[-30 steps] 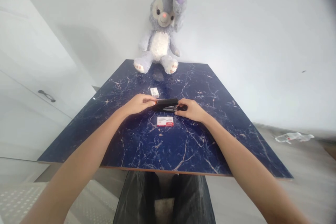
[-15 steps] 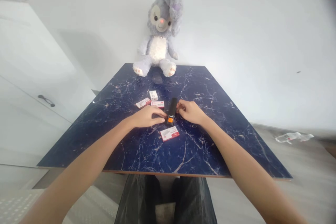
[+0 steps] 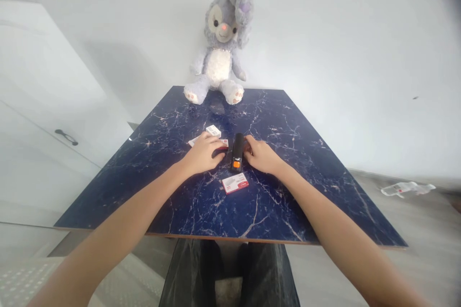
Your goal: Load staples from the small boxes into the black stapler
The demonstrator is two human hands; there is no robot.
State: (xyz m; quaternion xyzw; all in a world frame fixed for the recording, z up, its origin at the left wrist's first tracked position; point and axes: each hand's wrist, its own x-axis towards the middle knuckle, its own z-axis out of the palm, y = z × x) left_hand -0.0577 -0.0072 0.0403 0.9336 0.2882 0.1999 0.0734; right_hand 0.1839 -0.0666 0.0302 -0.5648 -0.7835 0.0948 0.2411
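Note:
My left hand (image 3: 204, 154) lies over the small cartons left of centre, thumb and fingers apart. Its fingertips reach a white-and-red carton (image 3: 225, 143); whether they press on it I cannot tell. Partly under that hand is another flat carton (image 3: 192, 142). Just beyond the fingers sits a small white box (image 3: 213, 131). A black handheld device with an orange button (image 3: 237, 152), like a barcode scanner, lies lengthwise between my hands. Close against its right side is my right hand (image 3: 260, 154), fingers bent but apart. Nearer me rests a flat white-and-red carton (image 3: 235, 183).
A grey plush rabbit (image 3: 219, 53) sits at the far end of the blue marbled table (image 3: 281, 211), against the wall. At left stands a white cabinet (image 3: 43, 105) with a dark handle. A clear plastic item (image 3: 406, 189) lies on the floor at right.
My left hand has moved from beside the black device to the left and away from me, onto the cartons. My right hand stays by the device. The view has shifted slightly.

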